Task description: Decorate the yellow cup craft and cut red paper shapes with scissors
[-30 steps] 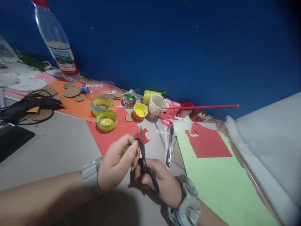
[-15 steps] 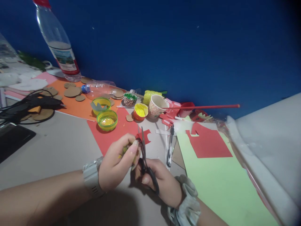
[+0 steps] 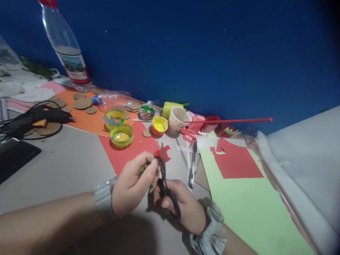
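Left hand (image 3: pixel 132 187) curled around something yellowish (image 3: pixel 142 170), thumb uppermost, right hand (image 3: pixel 186 205) closed on one pair of scissors (image 3: pixel 164 175), two yellow-green containers (image 3: pixel 121 143) toward the table's (image 3: pixel 71 159) far edge

scissors (image 3: pixel 163 164) have black handles (image 3: pixel 176 205). paper (image 3: pixel 240 163) by the pale-green sheet's (image 3: pixel 252 209) upper edge is red. the cup (image 3: pixel 174 124) has reddish squiggles.

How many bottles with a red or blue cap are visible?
2: a red-capped bottle standing back left, a blue-capped bottle lying to its right. Others may be hidden.

Pale grey wristwatch (image 3: pixel 105 202), crumpled grey-green scrunchie (image 3: pixel 212 221)
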